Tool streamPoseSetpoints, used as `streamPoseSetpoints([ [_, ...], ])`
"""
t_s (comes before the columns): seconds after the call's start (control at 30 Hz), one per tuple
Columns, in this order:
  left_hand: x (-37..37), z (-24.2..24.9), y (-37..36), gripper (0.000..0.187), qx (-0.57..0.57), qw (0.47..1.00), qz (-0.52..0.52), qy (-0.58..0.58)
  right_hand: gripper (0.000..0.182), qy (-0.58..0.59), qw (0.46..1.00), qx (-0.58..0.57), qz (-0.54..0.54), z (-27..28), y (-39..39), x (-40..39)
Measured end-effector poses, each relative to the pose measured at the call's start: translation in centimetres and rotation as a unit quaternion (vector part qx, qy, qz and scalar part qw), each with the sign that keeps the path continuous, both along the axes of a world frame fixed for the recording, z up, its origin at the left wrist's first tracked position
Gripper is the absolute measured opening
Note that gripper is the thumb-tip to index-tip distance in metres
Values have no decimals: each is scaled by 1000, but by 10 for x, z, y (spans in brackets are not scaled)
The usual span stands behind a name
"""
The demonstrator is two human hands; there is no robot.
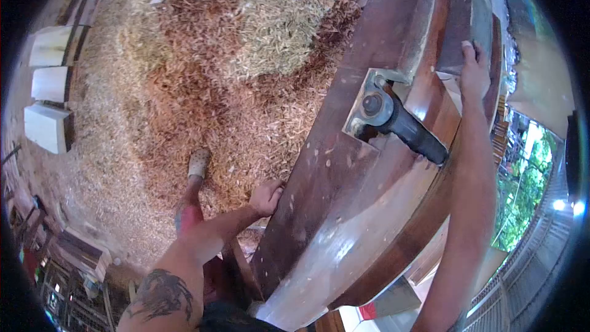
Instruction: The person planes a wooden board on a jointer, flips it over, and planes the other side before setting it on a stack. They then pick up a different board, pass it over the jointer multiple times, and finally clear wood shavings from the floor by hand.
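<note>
My left hand (265, 198) is closed at the near left edge of a long, dark brown machine table (362, 80). Its fingers are curled and partly hidden by the edge. Across the table, my right hand (475, 74) is bent over a reddish-brown wooden board (453, 31), fingers curled on it. Between the two hands, a metal bracket with a large bolt (371, 105) sits in a cut-out of the table. A thick black cylinder (420, 138) runs from this bracket towards the right. Beneath my right forearm, the table's pale, shiny surface (344, 240) curves in the wide lens.
A big heap of wood shavings (246, 31) covers the floor to the left. My foot in a light clog (198, 163) stands in it. Pale blocks (46, 128) line the far left. Corrugated sheeting (528, 276) and green leaves (522, 190) show at the right.
</note>
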State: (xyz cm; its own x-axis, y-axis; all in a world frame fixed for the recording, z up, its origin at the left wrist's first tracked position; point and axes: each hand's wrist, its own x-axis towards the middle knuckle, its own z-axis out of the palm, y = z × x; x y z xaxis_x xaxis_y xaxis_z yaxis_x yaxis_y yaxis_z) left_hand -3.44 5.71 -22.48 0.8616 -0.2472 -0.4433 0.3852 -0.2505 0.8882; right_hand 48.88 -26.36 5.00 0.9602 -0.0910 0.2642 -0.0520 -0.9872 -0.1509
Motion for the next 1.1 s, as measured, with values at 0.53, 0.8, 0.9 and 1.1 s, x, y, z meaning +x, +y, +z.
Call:
streamPoseSetpoints([
  [0.53, 109, -126, -150, 41, 46, 892, -439, -97, 57, 5, 952, 303, 36, 10, 17, -3],
  [0.8, 206, -179, -123, 39, 119, 947, -291, -67, 54, 20, 976, 192, 104, 10, -9, 0],
  [0.9, 275, -174, -56, 39, 158, 966, -198, -57, 54, 26, 981, 117, 150, 8, -26, 6],
  [1.1, 377, -73, 123, 39, 224, 973, 2, -50, 51, 34, 988, 94, 120, 3, -19, 1],
])
